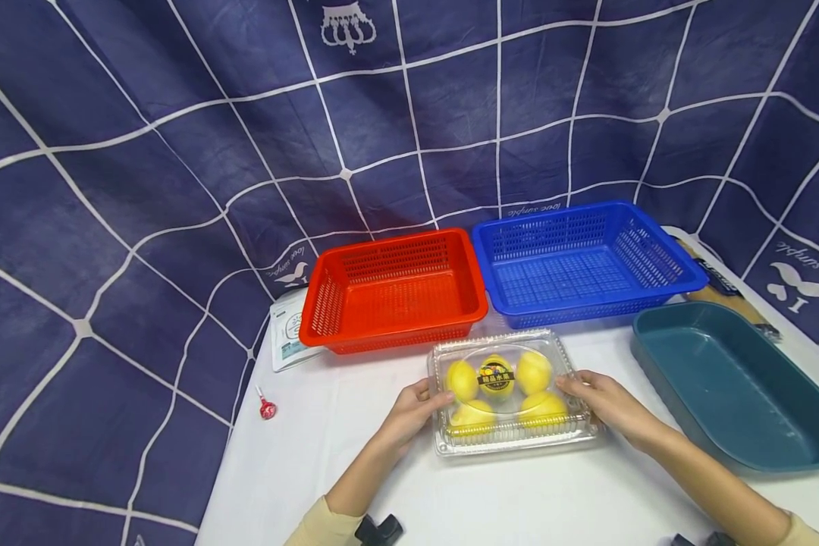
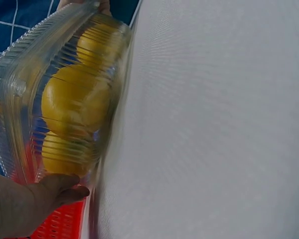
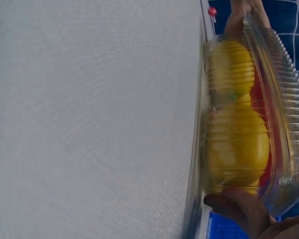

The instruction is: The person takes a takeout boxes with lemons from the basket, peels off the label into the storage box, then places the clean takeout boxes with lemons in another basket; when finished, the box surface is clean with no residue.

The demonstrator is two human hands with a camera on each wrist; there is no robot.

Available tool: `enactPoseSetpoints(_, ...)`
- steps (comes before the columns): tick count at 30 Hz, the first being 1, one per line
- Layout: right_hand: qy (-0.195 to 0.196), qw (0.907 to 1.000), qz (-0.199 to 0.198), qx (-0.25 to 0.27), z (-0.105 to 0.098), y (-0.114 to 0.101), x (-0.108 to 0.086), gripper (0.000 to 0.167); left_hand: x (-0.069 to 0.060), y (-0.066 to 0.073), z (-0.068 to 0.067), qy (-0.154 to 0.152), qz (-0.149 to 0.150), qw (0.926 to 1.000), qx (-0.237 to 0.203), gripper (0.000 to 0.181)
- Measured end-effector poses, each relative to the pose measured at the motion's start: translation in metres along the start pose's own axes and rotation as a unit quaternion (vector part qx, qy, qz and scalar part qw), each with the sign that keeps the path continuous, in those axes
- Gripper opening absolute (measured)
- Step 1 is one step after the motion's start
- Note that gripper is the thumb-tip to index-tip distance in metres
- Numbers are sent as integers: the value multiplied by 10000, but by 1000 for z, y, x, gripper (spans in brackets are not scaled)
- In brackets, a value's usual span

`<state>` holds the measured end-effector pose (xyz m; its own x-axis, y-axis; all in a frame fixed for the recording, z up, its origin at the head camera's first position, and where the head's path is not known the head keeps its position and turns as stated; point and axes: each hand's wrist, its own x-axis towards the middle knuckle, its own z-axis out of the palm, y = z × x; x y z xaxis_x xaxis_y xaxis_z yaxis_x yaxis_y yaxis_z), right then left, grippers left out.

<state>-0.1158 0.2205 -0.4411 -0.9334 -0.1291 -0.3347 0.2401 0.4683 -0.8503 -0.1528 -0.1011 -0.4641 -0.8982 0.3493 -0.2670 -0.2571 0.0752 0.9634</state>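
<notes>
A clear plastic box (image 1: 505,436) with several yellow lemons (image 1: 534,371) inside and a round black label on its lid is held level at the middle of the white table. My left hand (image 1: 409,413) grips its left end, thumb on the lid; my right hand (image 1: 607,402) grips the right end the same way. In the left wrist view the left hand (image 2: 35,204) has its fingertips at the box's lower side. In the right wrist view the fingers of the right hand (image 3: 254,214) lie against the box's side. Whether the box touches the table I cannot tell.
Behind the box stand a red basket (image 1: 396,336) and a blue basket (image 1: 587,307). A teal tray (image 1: 744,387) lies to the right, a brown package (image 1: 737,296) behind it. At the left are a white packet (image 1: 287,330) and a red lollipop (image 1: 268,409).
</notes>
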Motion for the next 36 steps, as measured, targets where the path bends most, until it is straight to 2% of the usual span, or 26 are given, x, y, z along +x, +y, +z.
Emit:
enactPoseSetpoints(6, -26, 10000, 44, -31, 0, 0, 0, 75, -1, 0, 0, -29, 8, 10000, -54, 74)
enactPoseSetpoints(13, -246, 9995, 131, 166, -2, -2, 1, 74, -1, -3, 1, 49, -78, 9999, -94, 74)
enactPoseSetpoints(18, -257, 9994, 106, -191, -10, -11, 1, 85, -1, -3, 1, 62, -90, 9999, -58, 74)
enactPoseSetpoints(20, -88, 9991, -75, -416, -13, -16, 1, 88, 0, -3, 1, 62, -93, 9999, -29, 75)
enactPoseSetpoints(24, 473, 9949, -530, -723, -18, -29, 2, 83, 0, -3, 1, 50, -96, 9999, -73, 75)
enactPoseSetpoints(29, 1187, 9812, -1053, -1094, -23, -42, 2, 76, 1, -4, 1, 32, -53, 9999, -115, 72)
enactPoseSetpoints(33, 1369, 9698, -1448, -1407, -21, -49, 5, 66, 0, -3, 1, 27, -30, 9999, -113, 72)
enactPoseSetpoints(36, 1292, 9612, -1855, -1581, -17, -55, 8, 57, 0, -2, 1, 32, -27, 9999, -127, 72)
